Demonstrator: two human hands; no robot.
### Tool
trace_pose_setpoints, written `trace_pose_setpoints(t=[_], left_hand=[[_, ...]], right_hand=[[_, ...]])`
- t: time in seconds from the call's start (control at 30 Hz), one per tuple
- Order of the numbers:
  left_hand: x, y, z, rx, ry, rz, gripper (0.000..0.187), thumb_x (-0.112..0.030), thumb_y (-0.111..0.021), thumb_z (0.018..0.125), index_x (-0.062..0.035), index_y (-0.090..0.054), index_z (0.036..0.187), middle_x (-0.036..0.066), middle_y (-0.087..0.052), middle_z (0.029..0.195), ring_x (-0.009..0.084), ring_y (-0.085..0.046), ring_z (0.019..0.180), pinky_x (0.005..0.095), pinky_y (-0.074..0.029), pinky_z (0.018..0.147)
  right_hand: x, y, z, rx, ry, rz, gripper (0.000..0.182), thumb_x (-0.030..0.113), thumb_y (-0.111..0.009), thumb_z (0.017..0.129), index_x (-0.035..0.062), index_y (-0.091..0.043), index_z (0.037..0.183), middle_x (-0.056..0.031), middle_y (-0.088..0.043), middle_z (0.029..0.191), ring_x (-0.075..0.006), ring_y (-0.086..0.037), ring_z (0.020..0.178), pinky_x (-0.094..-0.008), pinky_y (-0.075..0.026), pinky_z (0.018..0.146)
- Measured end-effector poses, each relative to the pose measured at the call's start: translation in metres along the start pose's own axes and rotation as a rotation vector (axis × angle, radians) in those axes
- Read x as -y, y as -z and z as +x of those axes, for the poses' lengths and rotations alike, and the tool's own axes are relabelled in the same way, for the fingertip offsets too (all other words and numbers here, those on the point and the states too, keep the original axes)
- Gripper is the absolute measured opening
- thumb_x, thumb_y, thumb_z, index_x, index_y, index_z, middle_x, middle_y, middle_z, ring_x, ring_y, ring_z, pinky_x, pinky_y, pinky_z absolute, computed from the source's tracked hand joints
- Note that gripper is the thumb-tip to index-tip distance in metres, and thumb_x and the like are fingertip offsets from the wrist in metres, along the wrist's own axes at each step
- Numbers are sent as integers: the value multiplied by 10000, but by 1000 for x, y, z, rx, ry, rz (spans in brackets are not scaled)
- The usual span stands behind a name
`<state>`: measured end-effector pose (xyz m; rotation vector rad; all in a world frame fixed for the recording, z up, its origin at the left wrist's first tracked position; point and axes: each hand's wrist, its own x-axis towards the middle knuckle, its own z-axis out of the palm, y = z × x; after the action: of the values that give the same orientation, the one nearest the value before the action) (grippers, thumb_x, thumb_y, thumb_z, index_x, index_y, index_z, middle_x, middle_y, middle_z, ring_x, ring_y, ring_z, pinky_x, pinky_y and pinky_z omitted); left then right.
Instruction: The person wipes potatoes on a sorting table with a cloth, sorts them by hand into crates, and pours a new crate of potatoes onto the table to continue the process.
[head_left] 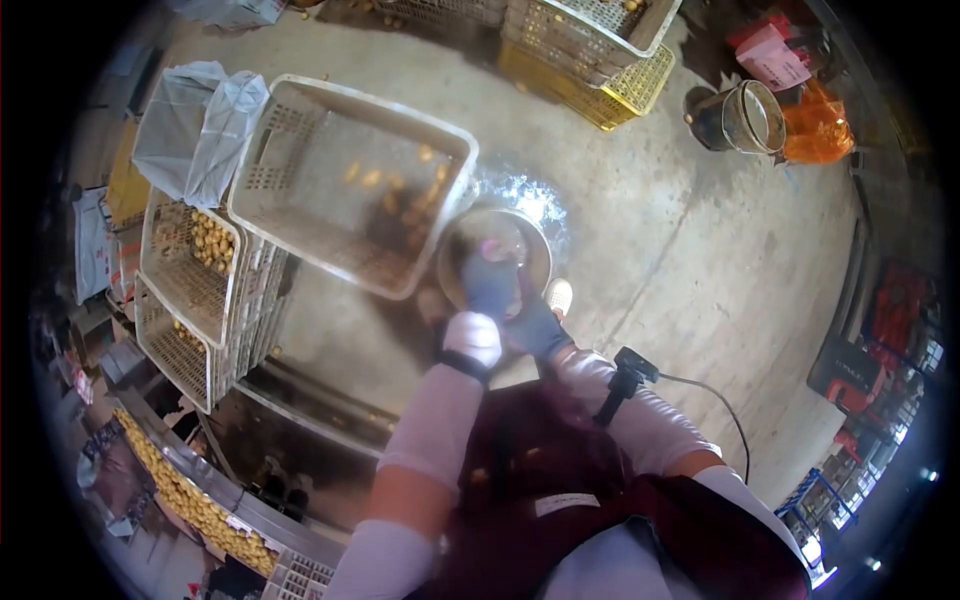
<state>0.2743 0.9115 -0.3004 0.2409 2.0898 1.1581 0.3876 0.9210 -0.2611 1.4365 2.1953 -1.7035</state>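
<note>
Grey gloves cover both my hands. My left hand (490, 287) is over a round metal basin (545, 250) between my feet; it looks closed, though blurred. A small pink patch (489, 248) shows at its fingertips, too smeared to name. Close beside it, my right hand (540, 328) is at the basin's near right rim, its fingers partly hidden. Left of the basin, a large pale plastic crate (345, 265) has several small yellow potato-like items (372, 178) scattered inside, mostly toward its right side.
Stacked crates (245, 300) with more yellow produce stand at left, a grey sack (190, 130) behind them. Further crates (590, 45) sit at the far side. A bucket (755, 117) and an orange bag (818, 125) are at upper right. A cable (720, 392) runs from my right forearm.
</note>
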Motion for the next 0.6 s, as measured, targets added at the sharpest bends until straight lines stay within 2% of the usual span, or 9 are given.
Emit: trace_pose_setpoints(t=[0.07,0.17,0.23,0.33,0.37,0.43,0.47,0.53,0.6], left_hand=[[-22,4,-9,75,296,-408,314,-178,-767,765,-9,-680,1015,157,-694,870,307,-685,801,362,-541,763],[-58,4,-30,-8,77,-101,328,-231,-756,818,-28,-672,1062,128,-690,949,285,-671,869,363,-530,792],[-69,1,-39,-34,14,-31,355,-264,-756,834,-34,-668,1089,114,-680,1017,264,-657,937,365,-519,829],[-69,22,-19,200,-148,0,404,-323,-739,863,-29,-663,1128,112,-661,1102,243,-630,1043,365,-496,902],[-69,34,-15,265,-268,-14,430,-351,-708,891,-21,-648,1159,122,-640,1152,254,-617,1071,365,-481,938],[-110,69,-16,404,-504,-65,488,-407,-645,947,-4,-619,1221,143,-598,1250,275,-592,1126,364,-450,1011],[-92,82,5,386,-894,317,492,-408,-594,988,-5,-595,1271,147,-574,1292,284,-574,1161,362,-430,1053],[-81,78,4,667,-76,-529,552,-440,-555,996,-5,-559,1336,174,-504,1392,319,-488,1280,392,-379,1112],[-77,69,-7,836,378,-1033,609,-483,-525,995,-38,-482,1408,199,-433,1468,340,-420,1364,421,-350,1148]], right_hand=[[-21,-8,2,-67,261,-270,880,318,-731,812,-91,-293,1456,-273,-696,993,-390,-696,972,-442,-533,873],[-47,-16,-2,-65,297,-613,852,340,-709,843,-81,-303,1463,-267,-690,1076,-396,-671,1062,-455,-513,917],[2,8,-15,102,-168,-255,813,371,-719,849,-65,-374,1442,-253,-684,1143,-396,-652,1118,-457,-506,934],[43,39,-22,166,-281,-65,721,415,-730,857,-36,-504,1373,-203,-685,1206,-359,-665,1110,-426,-523,907],[23,37,-27,214,-215,430,600,416,-714,896,-11,-587,1297,-179,-689,1207,-326,-678,1092,-432,-547,868],[37,77,-50,418,-257,792,547,405,-639,953,-14,-580,1300,-171,-688,1188,-315,-672,1097,-443,-555,866],[49,94,-57,525,-267,969,524,400,-602,982,-15,-577,1301,-167,-688,1179,-310,-669,1100,-449,-559,866],[60,104,-74,667,-385,1386,497,392,-522,1020,-25,-585,1283,-190,-685,1142,-322,-669,1077,-474,-561,863],[70,107,-96,757,-449,1713,537,404,-426,1050,-59,-563,1286,-237,-653,1158,-346,-666,1050,-483,-555,884]])
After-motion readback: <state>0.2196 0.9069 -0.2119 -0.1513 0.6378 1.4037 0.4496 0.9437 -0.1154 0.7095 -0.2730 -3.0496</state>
